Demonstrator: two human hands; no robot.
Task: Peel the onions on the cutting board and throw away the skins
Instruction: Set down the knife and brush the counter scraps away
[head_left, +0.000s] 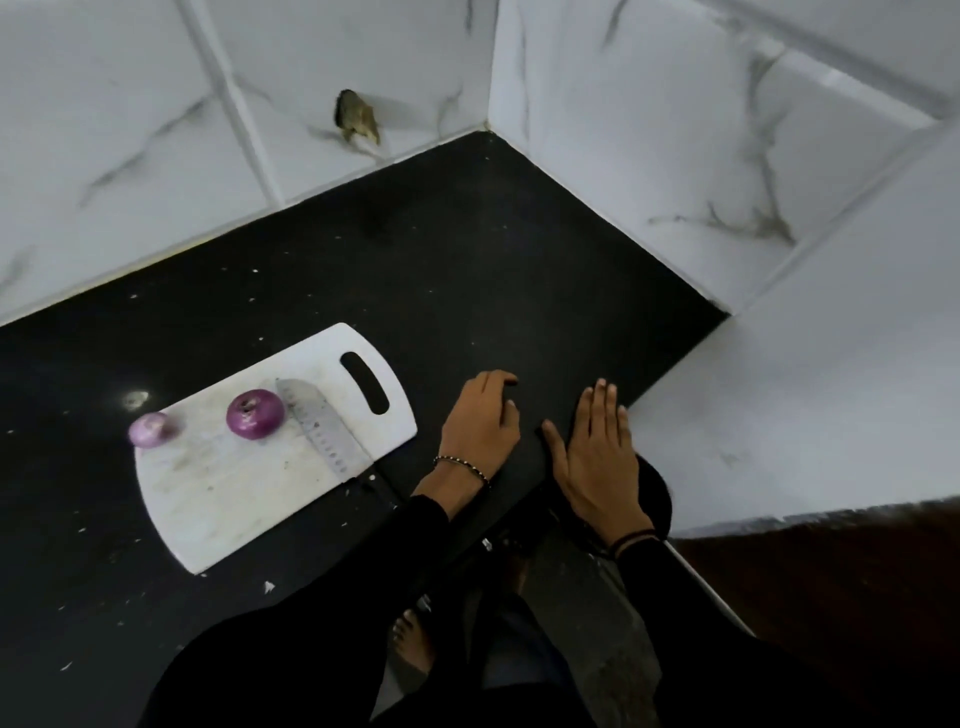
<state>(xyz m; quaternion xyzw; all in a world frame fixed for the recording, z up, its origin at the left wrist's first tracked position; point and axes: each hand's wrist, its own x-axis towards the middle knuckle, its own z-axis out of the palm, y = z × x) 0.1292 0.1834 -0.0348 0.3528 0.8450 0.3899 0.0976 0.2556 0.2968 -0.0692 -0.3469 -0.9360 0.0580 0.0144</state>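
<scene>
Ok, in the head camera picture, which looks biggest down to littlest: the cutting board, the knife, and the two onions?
1. cutting board
2. knife
3. darker onion
4. paler onion, only slightly smaller

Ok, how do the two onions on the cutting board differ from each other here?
Colour: the left onion is pale lilac, the middle onion a deeper purple. Size: the left onion looks smaller than the middle onion. Place: the left onion sits at the corner edge of the cutting board, the middle onion well inside it, right beside the knife blade. Both look whole.
</scene>
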